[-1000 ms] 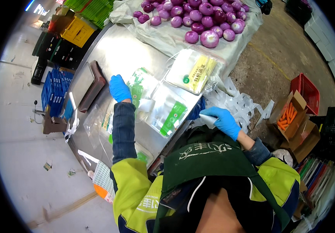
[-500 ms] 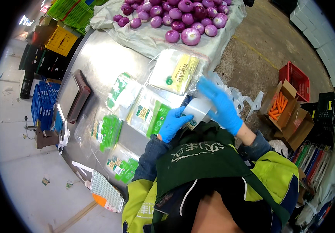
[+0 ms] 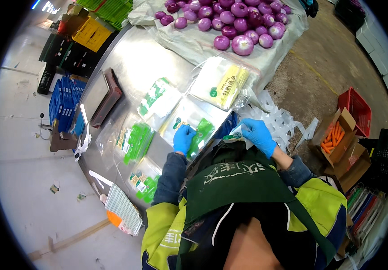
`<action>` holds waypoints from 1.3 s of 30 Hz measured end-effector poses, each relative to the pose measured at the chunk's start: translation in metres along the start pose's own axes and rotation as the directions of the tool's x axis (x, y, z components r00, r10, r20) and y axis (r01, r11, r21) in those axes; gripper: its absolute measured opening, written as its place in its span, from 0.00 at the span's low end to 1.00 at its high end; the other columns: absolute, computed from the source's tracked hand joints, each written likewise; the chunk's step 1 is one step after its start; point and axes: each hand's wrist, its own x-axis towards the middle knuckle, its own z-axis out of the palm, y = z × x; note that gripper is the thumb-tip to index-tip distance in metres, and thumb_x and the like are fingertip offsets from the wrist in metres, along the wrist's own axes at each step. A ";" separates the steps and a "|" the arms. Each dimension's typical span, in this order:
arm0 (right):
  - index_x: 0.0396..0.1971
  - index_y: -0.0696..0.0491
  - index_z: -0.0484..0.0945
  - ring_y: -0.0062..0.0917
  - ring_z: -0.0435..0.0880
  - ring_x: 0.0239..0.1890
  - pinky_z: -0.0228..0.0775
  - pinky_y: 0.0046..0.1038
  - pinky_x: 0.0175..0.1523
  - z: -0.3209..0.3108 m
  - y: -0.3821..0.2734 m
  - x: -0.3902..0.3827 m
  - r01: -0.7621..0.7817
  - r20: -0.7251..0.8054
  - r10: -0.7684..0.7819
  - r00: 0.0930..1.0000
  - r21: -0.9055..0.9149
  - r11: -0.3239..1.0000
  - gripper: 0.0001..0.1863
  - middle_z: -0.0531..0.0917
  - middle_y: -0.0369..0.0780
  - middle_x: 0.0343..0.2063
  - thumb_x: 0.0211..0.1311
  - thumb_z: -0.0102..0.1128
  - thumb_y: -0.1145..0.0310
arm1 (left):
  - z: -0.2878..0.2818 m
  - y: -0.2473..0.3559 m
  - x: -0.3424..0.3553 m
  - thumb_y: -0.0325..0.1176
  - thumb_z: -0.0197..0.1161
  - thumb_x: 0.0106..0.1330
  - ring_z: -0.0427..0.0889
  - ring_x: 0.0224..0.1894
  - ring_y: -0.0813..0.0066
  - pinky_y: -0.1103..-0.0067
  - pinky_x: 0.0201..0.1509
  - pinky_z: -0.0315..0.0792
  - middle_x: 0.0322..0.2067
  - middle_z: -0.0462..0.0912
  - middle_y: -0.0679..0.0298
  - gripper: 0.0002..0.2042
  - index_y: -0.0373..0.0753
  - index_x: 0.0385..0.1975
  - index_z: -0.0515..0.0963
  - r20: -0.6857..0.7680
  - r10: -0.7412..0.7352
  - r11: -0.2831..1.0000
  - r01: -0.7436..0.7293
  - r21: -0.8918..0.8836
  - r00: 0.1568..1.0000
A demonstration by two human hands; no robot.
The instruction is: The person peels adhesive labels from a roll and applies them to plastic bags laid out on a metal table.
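My left hand (image 3: 183, 139), in a blue glove, rests on a clear bag with a green band (image 3: 202, 134), its fingers curled at a small printed label; what they grip is unclear. My right hand (image 3: 258, 136) is closed on a white roll of labels (image 3: 238, 133) just above my dark green apron (image 3: 234, 180). Flat stacks of clear, green-printed bags (image 3: 135, 141) lie around my left hand on the steel table (image 3: 128, 49). A pack of bags with a yellow band (image 3: 214, 81) lies at the table's right edge.
Red onions (image 3: 243, 24) lie on a white sheet at the back. A tray (image 3: 106, 96) sits at left, with blue crates (image 3: 63, 103) and a yellow crate (image 3: 90, 33) beyond. On the floor at right are white straps (image 3: 284, 121), a carton of carrots (image 3: 333, 135) and a red basket (image 3: 356, 108).
My left hand has left the label roll and moved left onto the middle bag stack. My right hand has drawn back from its raised, blurred position and is closed on the roll.
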 end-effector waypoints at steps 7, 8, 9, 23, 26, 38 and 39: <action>0.37 0.55 0.79 0.43 0.81 0.28 0.72 0.33 0.34 0.012 0.007 0.002 -0.016 -0.046 0.016 0.999 -0.006 1.000 0.11 0.80 0.51 0.26 0.56 0.62 0.66 | -0.170 0.010 0.053 0.24 0.60 0.58 0.78 0.32 0.66 0.73 0.39 0.73 0.28 0.78 0.58 0.05 0.36 0.33 0.77 -0.761 0.321 0.890 0.097 0.446 0.564; 0.37 0.55 0.79 0.43 0.81 0.28 0.72 0.34 0.34 0.015 0.008 0.003 -0.025 -0.064 0.025 0.998 -0.002 1.000 0.11 0.80 0.51 0.27 0.56 0.62 0.65 | -0.166 0.031 0.048 0.23 0.60 0.58 0.78 0.33 0.68 0.74 0.40 0.73 0.30 0.79 0.59 0.06 0.36 0.35 0.77 -0.740 0.231 0.965 -0.052 0.257 0.632; 0.37 0.55 0.79 0.43 0.81 0.28 0.72 0.34 0.34 0.019 0.005 0.003 -0.033 -0.075 0.032 0.997 -0.012 0.999 0.11 0.81 0.51 0.27 0.56 0.62 0.65 | -0.149 0.059 0.038 0.23 0.61 0.57 0.77 0.35 0.71 0.76 0.42 0.73 0.33 0.79 0.61 0.08 0.35 0.37 0.77 -0.693 0.154 0.984 -0.172 0.045 0.704; 0.38 0.55 0.82 0.29 0.80 0.31 0.70 0.27 0.37 -0.003 0.028 -0.005 -0.055 -0.354 0.042 0.934 -0.025 0.998 0.12 0.82 0.42 0.30 0.53 0.69 0.68 | -0.117 0.149 -0.021 0.24 0.62 0.62 0.74 0.33 0.85 0.84 0.40 0.69 0.29 0.79 0.72 0.01 0.38 0.30 0.78 -0.335 -0.043 0.810 -0.164 -0.564 0.941; 0.38 0.56 0.82 0.25 0.81 0.37 0.71 0.25 0.42 -0.015 0.014 -0.001 0.029 -0.301 -0.106 0.948 -0.249 0.968 0.10 0.83 0.39 0.36 0.55 0.64 0.76 | -0.113 0.096 -0.002 0.27 0.64 0.62 0.75 0.32 0.80 0.81 0.40 0.70 0.28 0.78 0.68 0.04 0.37 0.31 0.76 -0.373 -0.133 0.840 -0.095 -0.534 0.919; 0.42 0.52 0.83 0.24 0.83 0.37 0.75 0.26 0.43 0.002 0.003 -0.011 0.082 -0.033 -0.081 0.996 0.030 0.996 0.13 0.85 0.39 0.35 0.57 0.61 0.77 | 0.047 0.055 0.025 0.40 0.77 0.43 0.70 0.51 0.51 0.63 0.53 0.65 0.45 0.72 0.51 0.30 0.36 0.44 0.70 -0.395 0.013 0.976 0.073 0.204 0.919; 0.41 0.53 0.83 0.27 0.84 0.35 0.75 0.27 0.41 0.006 0.007 -0.012 0.118 -0.036 -0.117 0.992 0.014 0.993 0.11 0.85 0.41 0.35 0.56 0.62 0.76 | 0.060 0.053 0.026 0.40 0.77 0.44 0.70 0.51 0.52 0.63 0.53 0.65 0.45 0.72 0.52 0.29 0.36 0.43 0.70 -0.352 -0.014 0.977 0.088 0.196 0.936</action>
